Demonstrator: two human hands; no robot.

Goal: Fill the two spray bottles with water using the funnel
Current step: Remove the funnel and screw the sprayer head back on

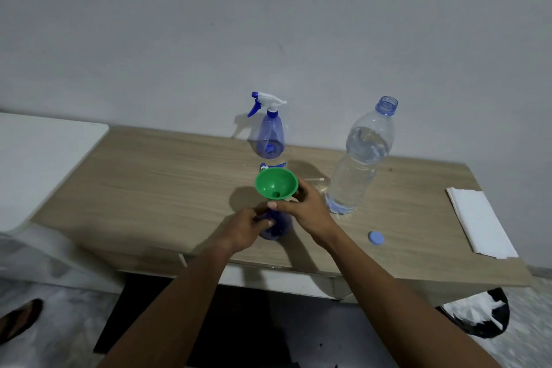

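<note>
The left hand [249, 228] is gripping the near spray bottle [276, 230] low on its blue body, fingers curled round it and steadying it upright on the table [149, 176]. Just above and to the right of it, the right hand [301, 207] is closing thumb and fingers round the lower part of the green funnel [274, 182], whose spout is sitting in the bottle's open neck with the mouth facing up.

The next move looks like the pour, and it is turning on the water bottle [358, 158]. This is standing uncapped and mostly full near the right hand, on its outer side and slightly beyond it, long axis vertical. The right hand is plainly the nearer one, so it would be letting go of the funnel to reach over. The blue cap [376, 238] is lying further out to that hand's right.

Directly beyond the funnel a detached sprayer head [273, 165] is lying, and past it the far spray bottle [270, 134] is standing with its trigger head on.
</note>
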